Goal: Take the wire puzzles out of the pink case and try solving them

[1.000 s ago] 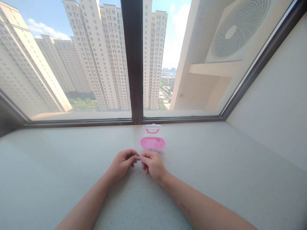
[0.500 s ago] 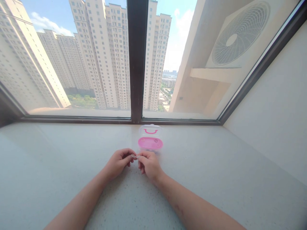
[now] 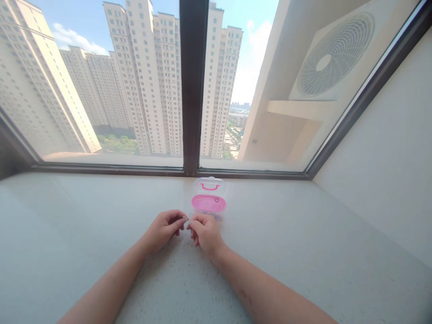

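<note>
Over the pale speckled sill, my left hand (image 3: pixel 166 229) pinches something tiny between thumb and index finger, too small to make out. Close to its right, my right hand (image 3: pixel 205 231) is closed in a similar pinch, and a small whitish bit shows at its fingertips. The two sets of fingertips are nearly touching. Just beyond my right hand is a clear box with a pink tray (image 3: pixel 208 203), which holds a few small ring-like items. Its transparent lid (image 3: pixel 209 181), with a pink handle, stands open towards the window. My right hand hides part of the box's front.
The pale sill (image 3: pixel 84 229) extends to both sides. A dark window frame (image 3: pixel 192 90) rises behind the box, and a white wall (image 3: pixel 381 157) slopes along the right. Tall buildings and an outdoor fan unit (image 3: pixel 324 63) show through the glass.
The fingertips have drawn slightly apart, and the small pieces between them show less. The view has shifted a little, so box and window sit slightly differently in the picture.
</note>
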A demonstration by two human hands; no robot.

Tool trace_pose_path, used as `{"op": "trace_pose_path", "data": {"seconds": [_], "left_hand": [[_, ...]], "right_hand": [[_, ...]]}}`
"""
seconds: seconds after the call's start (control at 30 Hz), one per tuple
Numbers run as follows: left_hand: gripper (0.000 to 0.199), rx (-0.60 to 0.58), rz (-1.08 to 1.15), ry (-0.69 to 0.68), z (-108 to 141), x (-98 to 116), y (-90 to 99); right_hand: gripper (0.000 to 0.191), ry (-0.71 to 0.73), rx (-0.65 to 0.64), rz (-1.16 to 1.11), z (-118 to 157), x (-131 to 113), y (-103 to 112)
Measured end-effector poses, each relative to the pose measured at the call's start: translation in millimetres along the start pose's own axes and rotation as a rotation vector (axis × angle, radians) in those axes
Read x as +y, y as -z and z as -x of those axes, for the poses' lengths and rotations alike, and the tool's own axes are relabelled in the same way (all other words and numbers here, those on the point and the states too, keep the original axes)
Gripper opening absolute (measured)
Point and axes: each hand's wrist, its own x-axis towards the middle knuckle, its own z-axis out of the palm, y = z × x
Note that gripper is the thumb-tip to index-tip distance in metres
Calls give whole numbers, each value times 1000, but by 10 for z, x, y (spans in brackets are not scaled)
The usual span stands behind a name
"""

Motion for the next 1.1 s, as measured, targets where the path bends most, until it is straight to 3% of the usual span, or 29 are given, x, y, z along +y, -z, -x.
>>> {"op": "trace_pose_path", "data": {"seconds": [0.7,1.1], "left_hand": [[26,-7,26,11,12,-19,10],[25,6,12,6,11,-18,-2]], "right_hand": [[15,-11,58,79,-33,1,-26],[14,0,23,123,-6,-8,-47]]}}
